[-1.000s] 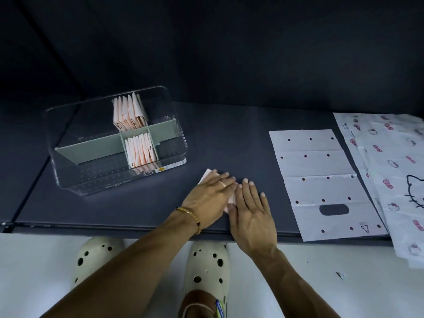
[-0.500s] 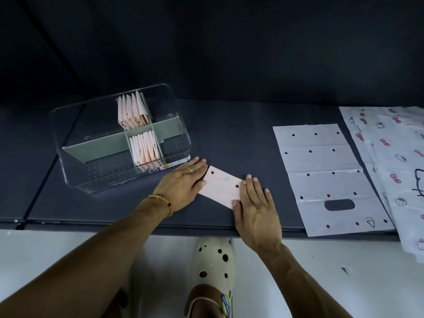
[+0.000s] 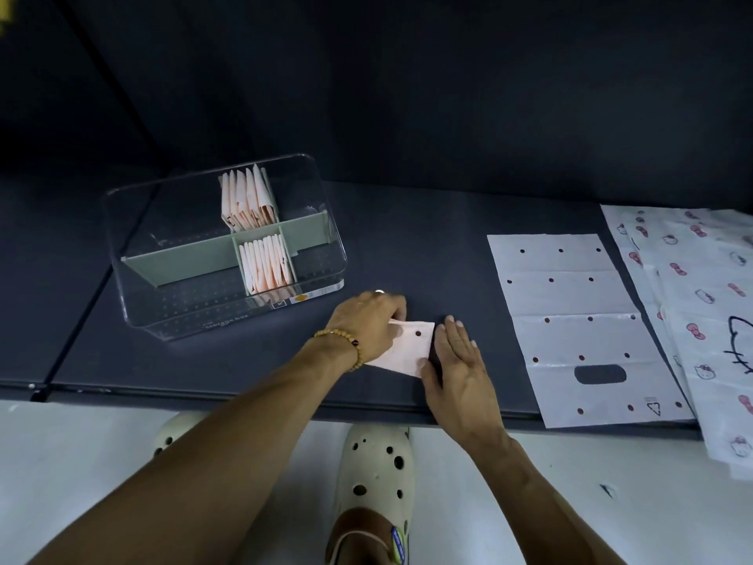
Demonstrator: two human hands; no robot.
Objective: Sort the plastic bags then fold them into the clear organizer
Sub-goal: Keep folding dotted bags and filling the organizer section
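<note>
A small folded white bag with dark dots (image 3: 409, 347) lies on the dark table near its front edge. My left hand (image 3: 366, 322) curls over its left end and grips it. My right hand (image 3: 460, 362) lies flat with fingers together, touching the bag's right edge. The clear organizer (image 3: 163, 303) stands to the upper left, split by a grey-green divider (image 3: 183, 258). Folded bags stand upright in two of its compartments, one bundle behind the divider (image 3: 246, 201) and one in front (image 3: 267, 267). A flat dotted bag (image 3: 570, 320) lies to the right.
White bags printed with cartoon cat faces and bows (image 3: 701, 303) are spread at the far right, overlapping the table edge. The dark table (image 3: 407, 238) backs onto a dark wall. Below its front edge is a white floor and a cream clog (image 3: 377, 475).
The folded bag went from hidden under both hands to exposed. My left hand moved left and now closes on its left end. My right hand shifted to its right edge.
</note>
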